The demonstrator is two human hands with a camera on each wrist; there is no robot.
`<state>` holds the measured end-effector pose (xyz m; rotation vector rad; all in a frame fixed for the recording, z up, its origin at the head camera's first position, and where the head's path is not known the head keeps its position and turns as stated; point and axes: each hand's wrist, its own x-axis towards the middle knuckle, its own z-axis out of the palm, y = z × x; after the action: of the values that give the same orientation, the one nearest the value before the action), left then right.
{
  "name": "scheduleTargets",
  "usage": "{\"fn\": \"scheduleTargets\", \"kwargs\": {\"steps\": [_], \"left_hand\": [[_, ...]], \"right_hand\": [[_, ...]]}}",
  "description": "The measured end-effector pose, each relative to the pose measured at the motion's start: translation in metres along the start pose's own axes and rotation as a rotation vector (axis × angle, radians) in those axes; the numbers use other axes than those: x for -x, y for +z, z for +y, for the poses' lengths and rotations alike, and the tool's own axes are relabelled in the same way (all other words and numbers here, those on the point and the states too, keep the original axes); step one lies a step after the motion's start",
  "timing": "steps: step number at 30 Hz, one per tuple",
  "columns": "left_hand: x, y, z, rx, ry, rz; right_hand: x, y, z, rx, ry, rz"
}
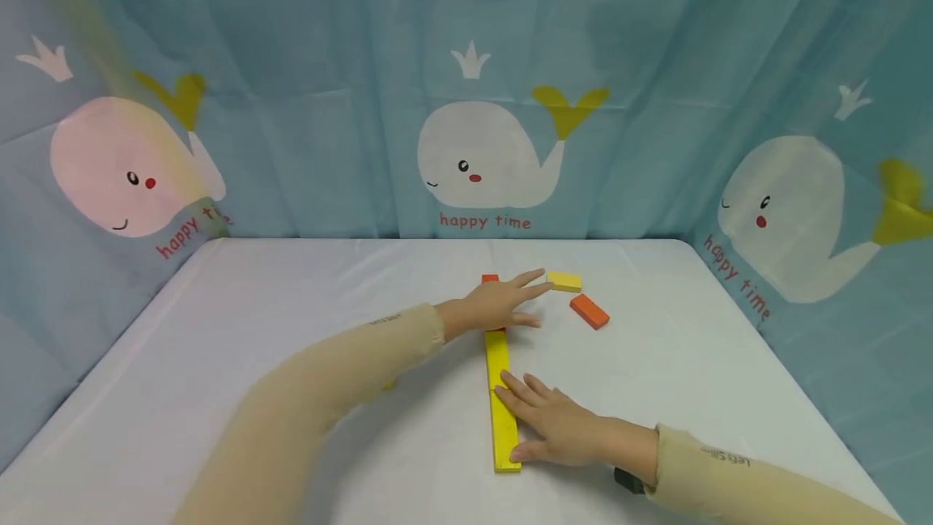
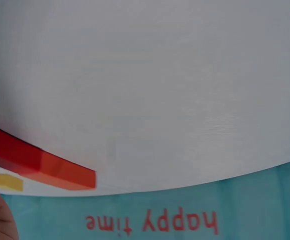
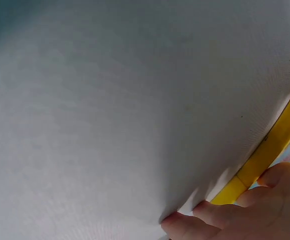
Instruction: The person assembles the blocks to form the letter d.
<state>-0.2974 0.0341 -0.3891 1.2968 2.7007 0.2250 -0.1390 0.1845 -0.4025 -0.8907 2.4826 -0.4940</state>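
A straight row of blocks runs away from me in the head view: two yellow blocks point(image 1: 504, 432) at the near end, then red and orange ones partly hidden under the left hand. The left wrist view shows the red block point(image 2: 15, 150) and the orange block point(image 2: 67, 173) end to end. My left hand point(image 1: 499, 304) reaches over them with fingers spread, its fingertips near a loose yellow block point(image 1: 564, 282); it holds nothing visible. My right hand point(image 1: 561, 426) rests with extended fingers against the right side of the yellow blocks, touching them near their joint.
A loose orange block point(image 1: 589, 311) lies right of the row. A small yellow piece point(image 1: 389, 385) peeks out beside the left sleeve. The white table point(image 1: 692, 330) meets hanging blue curtains point(image 1: 328, 144) at its back and sides.
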Motion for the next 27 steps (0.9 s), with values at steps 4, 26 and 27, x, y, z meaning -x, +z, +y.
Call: {"fn": "scheduleTargets", "kwargs": {"steps": [4, 26, 27], "left_hand": [[-0.02, 0.011, 0.008, -0.058, 0.122, -0.052], [-0.069, 0.032, 0.031, -0.324, 0.124, -0.107], [-0.068, 0.033, 0.031, -0.329, 0.134, -0.095]], "right_hand": [[0.0, 0.004, -0.002, -0.001, 0.014, -0.006], [-0.003, 0.001, 0.001, 0.036, 0.004, -0.008], [-0.003, 0.001, 0.001, 0.031, 0.005, -0.008]]}}
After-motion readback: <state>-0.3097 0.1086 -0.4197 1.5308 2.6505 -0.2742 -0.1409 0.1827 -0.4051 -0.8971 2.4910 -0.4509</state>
